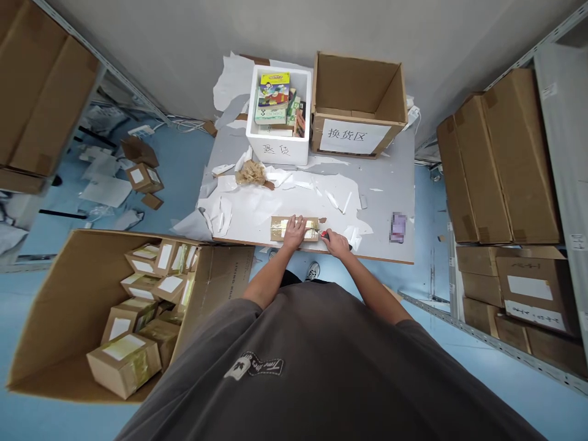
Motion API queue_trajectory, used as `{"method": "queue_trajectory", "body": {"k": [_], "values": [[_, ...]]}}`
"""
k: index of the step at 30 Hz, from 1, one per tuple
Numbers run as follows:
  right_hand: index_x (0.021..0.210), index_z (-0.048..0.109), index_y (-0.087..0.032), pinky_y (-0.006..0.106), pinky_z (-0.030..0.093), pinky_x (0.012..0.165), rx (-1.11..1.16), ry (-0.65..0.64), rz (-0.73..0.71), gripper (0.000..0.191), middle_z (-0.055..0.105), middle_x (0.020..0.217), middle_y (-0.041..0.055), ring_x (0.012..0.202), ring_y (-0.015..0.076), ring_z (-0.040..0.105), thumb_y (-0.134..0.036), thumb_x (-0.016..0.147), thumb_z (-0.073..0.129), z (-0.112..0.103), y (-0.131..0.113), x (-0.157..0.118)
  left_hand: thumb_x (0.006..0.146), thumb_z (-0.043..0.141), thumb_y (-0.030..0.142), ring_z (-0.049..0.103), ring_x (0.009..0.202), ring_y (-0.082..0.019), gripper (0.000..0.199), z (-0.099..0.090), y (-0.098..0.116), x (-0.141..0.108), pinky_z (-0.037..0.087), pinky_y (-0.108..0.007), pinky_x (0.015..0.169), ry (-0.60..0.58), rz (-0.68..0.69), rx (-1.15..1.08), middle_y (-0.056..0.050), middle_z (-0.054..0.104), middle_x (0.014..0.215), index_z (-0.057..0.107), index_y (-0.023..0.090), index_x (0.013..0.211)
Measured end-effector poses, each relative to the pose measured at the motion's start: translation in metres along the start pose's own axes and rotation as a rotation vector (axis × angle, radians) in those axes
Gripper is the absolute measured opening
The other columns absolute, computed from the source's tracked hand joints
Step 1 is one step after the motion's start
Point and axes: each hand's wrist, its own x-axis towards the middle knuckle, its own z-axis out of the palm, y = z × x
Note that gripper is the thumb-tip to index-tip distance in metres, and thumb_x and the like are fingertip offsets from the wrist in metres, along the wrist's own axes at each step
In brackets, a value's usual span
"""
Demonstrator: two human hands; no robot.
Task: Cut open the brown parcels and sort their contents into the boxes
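Fingers of the right hand (pixel 339 244) are clamped around a red-and-black tool (pixel 324 234) at the near edge of the surface (pixel 386 190). Those of the left hand (pixel 294 231) rest on a small taped carton (pixel 277 228), their spread unclear. Beyond lie crumpled brown paper (pixel 250 173), then a white bin (pixel 278 156) beside an open box (pixel 361 86).

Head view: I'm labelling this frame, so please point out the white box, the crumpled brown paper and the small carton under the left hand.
White box (pixel 277 149): head view, lettered front wall.
Crumpled brown paper (pixel 250 173): head view, its middle.
Small carton (pixel 276 229): head view, left end of its top.
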Motion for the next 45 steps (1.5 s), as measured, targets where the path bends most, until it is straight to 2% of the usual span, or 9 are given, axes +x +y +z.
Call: {"method": "queue_trajectory", "body": {"k": [13, 17, 22, 25, 27, 34, 39, 43, 45], "values": [[0.134, 0.057, -0.022, 0.037, 0.048, 0.091, 0.042, 0.031, 0.028, 0.034, 0.075, 0.128, 0.0162, 0.112, 0.0321, 0.071, -0.048, 0.115, 0.044, -0.006, 0.016, 0.014, 0.112, 0.051, 0.042, 0.028, 0.169, -0.037, 0.049, 0.006, -0.007, -0.001, 0.025, -0.069, 0.136, -0.004, -0.064, -0.060, -0.017, 0.056, 0.166, 0.062, 0.019, 0.154], [0.130, 0.055, -0.023, 0.037, 0.049, 0.086, 0.302, 0.172, 0.213, 0.033, 0.077, 0.114, 0.0129, 0.102, 0.0314, 0.072, -0.050, 0.114, 0.042, -0.002, 0.046, 0.020, 0.112, 0.052, 0.042, 0.025, 0.169, -0.036, 0.051, 0.007, -0.007, -0.003, 0.025, -0.070, 0.136, -0.010, -0.069, -0.056, -0.017, 0.055, 0.167, 0.061, 0.019, 0.156], [0.115, 0.048, -0.029, 0.031, 0.051, 0.075, 0.897, 0.239, 0.180, 0.043, 0.071, 0.082, -0.0014, 0.078, 0.0232, 0.069, -0.068, 0.101, 0.058, 0.018, 0.055, 0.047, 0.112, 0.052, 0.042, 0.027, 0.169, -0.036, 0.050, 0.002, -0.005, -0.002, 0.024, -0.067, 0.137, -0.010, -0.071, -0.040, -0.018, 0.054, 0.167, 0.062, 0.019, 0.155], [0.102, 0.043, -0.029, 0.031, 0.054, 0.075, 1.190, 0.249, 0.213, 0.051, 0.071, 0.081, -0.0004, 0.076, 0.0205, 0.069, -0.079, 0.099, 0.049, 0.033, 0.054, 0.067, 0.112, 0.051, 0.043, 0.027, 0.169, -0.036, 0.050, 0.001, -0.006, -0.002, 0.024, -0.065, 0.138, -0.010, -0.066, -0.031, -0.017, 0.054, 0.167, 0.063, 0.019, 0.154], [0.097, 0.047, -0.028, 0.033, 0.055, 0.081, 1.169, 0.294, 0.248, 0.052, 0.072, 0.087, 0.0034, 0.083, 0.0222, 0.070, -0.079, 0.101, 0.041, 0.041, 0.061, 0.079, 0.112, 0.050, 0.044, 0.027, 0.169, -0.036, 0.051, 0.002, -0.008, -0.002, 0.024, -0.064, 0.138, -0.006, -0.061, -0.026, -0.016, 0.055, 0.167, 0.063, 0.019, 0.154], [0.106, 0.074, -0.021, 0.044, 0.044, 0.107, 0.605, 0.356, 0.286, 0.059, 0.073, 0.102, 0.0145, 0.113, 0.0321, 0.063, -0.061, 0.110, 0.031, 0.066, 0.095, 0.105, 0.112, 0.048, 0.048, 0.035, 0.166, -0.036, 0.053, 0.010, -0.017, -0.005, 0.029, -0.064, 0.136, 0.046, -0.048, -0.012, -0.016, 0.061, 0.161, 0.064, 0.020, 0.154], [0.144, 0.066, -0.012, 0.049, 0.045, 0.111, 0.629, 0.518, 0.381, 0.066, 0.069, 0.128, 0.0230, 0.118, 0.0343, 0.061, -0.060, 0.107, 0.040, 0.073, 0.077, 0.094, 0.113, 0.046, 0.049, 0.037, 0.165, -0.037, 0.054, 0.011, -0.019, -0.007, 0.031, -0.064, 0.135, 0.066, -0.012, 0.001, -0.018, 0.062, 0.160, 0.064, 0.019, 0.154], [0.149, 0.063, -0.022, 0.041, 0.057, 0.096, 0.876, 0.331, 0.174, 0.072, 0.072, 0.125, 0.0122, 0.104, 0.0269, 0.069, -0.070, 0.094, 0.062, 0.079, 0.037, 0.060, 0.113, 0.047, 0.047, 0.039, 0.163, -0.038, 0.052, 0.007, -0.013, -0.006, 0.031, -0.063, 0.134, 0.058, 0.004, 0.011, -0.019, 0.061, 0.161, 0.064, 0.018, 0.153], [0.148, 0.062, -0.025, 0.039, 0.059, 0.090, 0.900, 0.251, 0.180, 0.079, 0.072, 0.124, 0.0101, 0.098, 0.0251, 0.071, -0.071, 0.085, 0.073, 0.084, 0.018, 0.043, 0.112, 0.049, 0.046, 0.042, 0.161, -0.039, 0.050, 0.002, -0.009, -0.004, 0.032, -0.062, 0.133, 0.039, 0.003, 0.011, -0.020, 0.061, 0.160, 0.065, 0.018, 0.151]]}}
